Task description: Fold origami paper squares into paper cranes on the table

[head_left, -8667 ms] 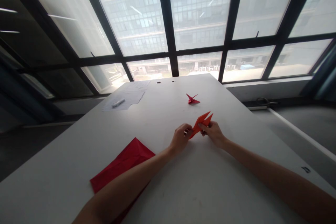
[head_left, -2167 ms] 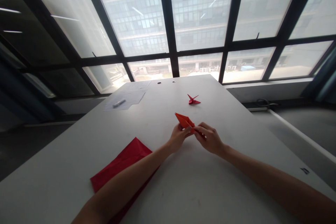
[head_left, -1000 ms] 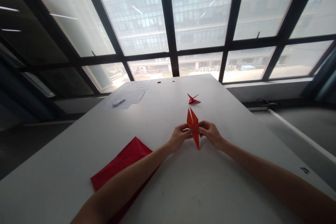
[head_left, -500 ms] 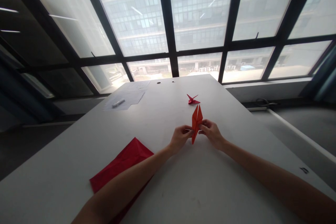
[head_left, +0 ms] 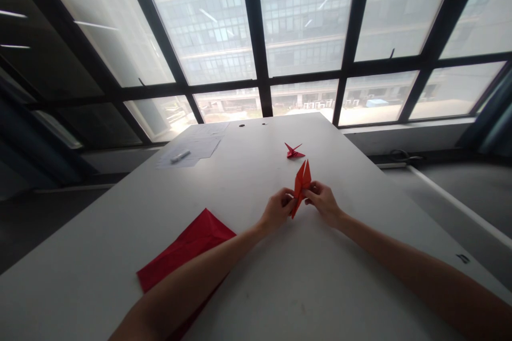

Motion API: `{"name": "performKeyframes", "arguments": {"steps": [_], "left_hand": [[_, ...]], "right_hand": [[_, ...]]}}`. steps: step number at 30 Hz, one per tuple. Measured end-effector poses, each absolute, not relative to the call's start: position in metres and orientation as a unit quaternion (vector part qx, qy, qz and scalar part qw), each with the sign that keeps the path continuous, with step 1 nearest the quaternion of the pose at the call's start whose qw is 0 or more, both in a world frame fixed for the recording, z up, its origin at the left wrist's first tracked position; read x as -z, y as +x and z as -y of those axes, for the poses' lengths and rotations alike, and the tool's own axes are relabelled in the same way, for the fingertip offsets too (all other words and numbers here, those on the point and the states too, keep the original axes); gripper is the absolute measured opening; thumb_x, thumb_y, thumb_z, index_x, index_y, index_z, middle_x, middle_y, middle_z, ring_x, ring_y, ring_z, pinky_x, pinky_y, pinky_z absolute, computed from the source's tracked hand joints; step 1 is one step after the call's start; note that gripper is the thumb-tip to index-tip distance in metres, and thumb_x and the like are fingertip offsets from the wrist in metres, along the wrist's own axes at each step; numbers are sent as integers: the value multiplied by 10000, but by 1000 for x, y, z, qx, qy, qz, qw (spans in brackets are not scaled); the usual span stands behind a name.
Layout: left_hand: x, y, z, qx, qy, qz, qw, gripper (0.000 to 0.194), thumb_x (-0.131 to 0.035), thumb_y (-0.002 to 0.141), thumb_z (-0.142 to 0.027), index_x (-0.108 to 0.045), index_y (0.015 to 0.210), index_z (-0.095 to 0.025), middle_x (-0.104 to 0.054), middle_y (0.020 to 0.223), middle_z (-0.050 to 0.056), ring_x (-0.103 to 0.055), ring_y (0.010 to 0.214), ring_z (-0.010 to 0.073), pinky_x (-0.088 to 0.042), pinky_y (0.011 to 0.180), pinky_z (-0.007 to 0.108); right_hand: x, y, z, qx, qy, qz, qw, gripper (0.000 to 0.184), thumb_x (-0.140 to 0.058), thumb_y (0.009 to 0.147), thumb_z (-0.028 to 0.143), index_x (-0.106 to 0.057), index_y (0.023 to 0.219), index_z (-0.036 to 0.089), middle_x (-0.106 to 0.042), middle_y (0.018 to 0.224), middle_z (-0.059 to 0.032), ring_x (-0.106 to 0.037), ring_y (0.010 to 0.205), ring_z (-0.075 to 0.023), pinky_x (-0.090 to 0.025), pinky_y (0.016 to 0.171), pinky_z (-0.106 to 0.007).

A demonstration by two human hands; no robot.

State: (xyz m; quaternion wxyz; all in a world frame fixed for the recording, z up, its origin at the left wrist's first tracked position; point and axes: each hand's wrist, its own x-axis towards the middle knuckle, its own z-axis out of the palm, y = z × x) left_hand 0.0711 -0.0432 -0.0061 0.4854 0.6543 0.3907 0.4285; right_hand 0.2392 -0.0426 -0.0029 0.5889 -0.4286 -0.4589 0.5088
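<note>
Left hand (head_left: 277,209) on the orange paper (head_left: 302,184), fingers clamped at its lower left edge! Right hand (head_left: 325,204) has the other side, thumb across the front, fingers closed on it too. It's tilted, two sharp points aimed far, one narrow tip pointing near, right of the middle of the desk (head_left: 320,277); whether that tip touches down, I can't tell. Just beyond sits the red figure (head_left: 295,154). Near left, the red sheet (head_left: 186,241), partly hidden by the left forearm (head_left: 208,269); far left, a white tube (head_left: 180,157) on papers (head_left: 208,147).
</note>
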Motion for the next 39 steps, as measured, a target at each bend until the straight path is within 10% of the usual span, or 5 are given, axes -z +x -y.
{"name": "performKeyframes", "arguments": {"steps": [39], "left_hand": [[4, 70, 39, -434, 637, -358, 527, 315, -740, 753, -428, -723, 827, -123, -682, 923, 96, -641, 731, 158, -538, 655, 269]], "right_hand": [[10, 244, 37, -550, -403, 413, 603, 394, -823, 637, 474, -607, 812, 195, -683, 768, -21, -620, 660, -149, -510, 597, -285]]}}
